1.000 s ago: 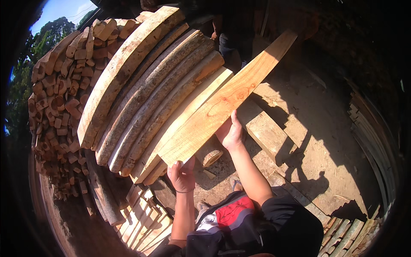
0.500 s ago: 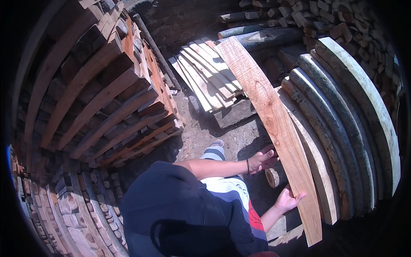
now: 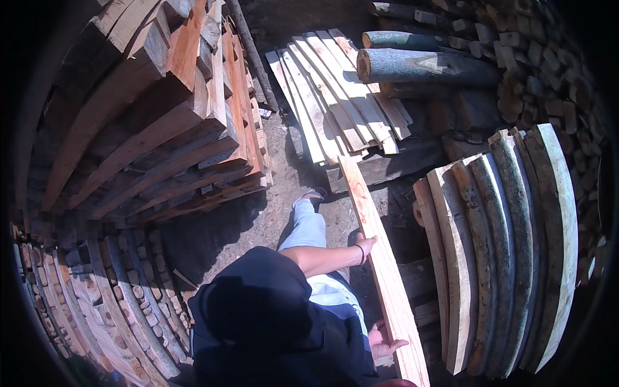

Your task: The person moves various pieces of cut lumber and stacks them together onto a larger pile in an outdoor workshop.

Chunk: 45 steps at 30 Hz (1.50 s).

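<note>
A long pale wooden plank (image 3: 382,267) slants across in front of me, its far end over the near edge of a pile of sawn boards (image 3: 342,97). My left hand (image 3: 367,249), with a dark band at the wrist, grips the plank's left edge about midway. Closer to my body, my right hand (image 3: 385,343) holds it near its lower end, the thumb lying over the wood and the other fingers partly hidden beneath. The plank is off the ground, apart from the row of bark-edged timbers (image 3: 493,251) on my right.
A tall stack of reddish beams (image 3: 167,135) stands at the left, with more stacked wood (image 3: 109,303) below it. Round logs (image 3: 432,68) lie at the far right beside a heap of short wood pieces (image 3: 548,71). Dirt ground (image 3: 284,155) runs between the stacks.
The plank has moved left, away from the timbers on the right, and shows a narrower side. Both hands moved with it; my left hand now closes on its edge. My view has shifted.
</note>
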Each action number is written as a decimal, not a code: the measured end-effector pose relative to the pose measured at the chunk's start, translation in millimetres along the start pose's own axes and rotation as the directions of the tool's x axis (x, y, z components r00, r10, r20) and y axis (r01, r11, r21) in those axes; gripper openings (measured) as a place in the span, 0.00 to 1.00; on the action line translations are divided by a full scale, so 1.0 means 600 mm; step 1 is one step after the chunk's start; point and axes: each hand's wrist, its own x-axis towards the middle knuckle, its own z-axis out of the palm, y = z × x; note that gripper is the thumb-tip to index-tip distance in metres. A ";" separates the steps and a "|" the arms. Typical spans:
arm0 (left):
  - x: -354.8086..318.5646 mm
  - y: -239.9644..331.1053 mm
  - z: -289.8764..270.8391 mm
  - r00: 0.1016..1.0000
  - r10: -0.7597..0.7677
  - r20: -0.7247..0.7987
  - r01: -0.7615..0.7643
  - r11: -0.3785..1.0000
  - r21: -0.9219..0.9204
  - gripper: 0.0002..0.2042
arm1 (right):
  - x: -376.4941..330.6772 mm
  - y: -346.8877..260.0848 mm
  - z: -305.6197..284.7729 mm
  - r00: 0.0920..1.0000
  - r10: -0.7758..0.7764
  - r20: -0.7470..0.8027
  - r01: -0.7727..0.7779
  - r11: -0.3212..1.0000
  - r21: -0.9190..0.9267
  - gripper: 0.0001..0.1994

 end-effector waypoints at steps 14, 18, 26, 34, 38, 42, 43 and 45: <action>0.354 0.519 -0.285 0.968 0.241 -0.071 -0.205 0.920 0.334 0.14 | 0.011 0.220 -0.008 0.782 -0.051 -0.622 -0.400 0.723 -0.563 0.21; 0.424 0.656 -0.381 0.924 0.269 -0.274 -0.137 0.897 0.419 0.13 | 0.051 0.360 -0.003 0.759 0.171 -0.629 -0.610 0.524 -0.594 0.17; 0.468 1.017 -0.408 0.766 0.613 -0.191 -0.622 0.783 0.017 0.17 | 0.107 0.618 0.240 0.853 0.474 -0.219 -0.506 0.649 -0.568 0.20; 0.482 0.968 -0.512 0.744 0.650 -0.154 -0.153 0.391 0.908 0.21 | 0.147 0.886 0.285 0.831 0.550 0.081 0.159 -0.096 -0.983 0.28; 0.409 0.695 -0.468 0.996 0.039 -0.086 0.066 0.358 0.931 0.15 | 0.151 0.803 0.178 0.668 0.697 0.261 0.493 -0.151 -0.857 0.25; 0.299 0.420 -0.337 0.912 -0.402 -0.079 0.170 0.195 0.966 0.17 | 0.159 0.597 0.070 0.677 0.736 0.013 0.187 -0.155 -0.970 0.23; 0.261 0.363 -0.299 0.900 -0.432 0.063 0.041 0.228 0.973 0.19 | 0.177 0.563 0.020 0.752 0.656 0.058 0.315 -0.282 -0.906 0.24; 0.225 0.257 -0.226 0.755 -0.548 0.360 -0.141 0.401 0.905 0.18 | 0.260 0.522 -0.096 0.876 0.481 -0.013 0.181 -0.354 -0.917 0.27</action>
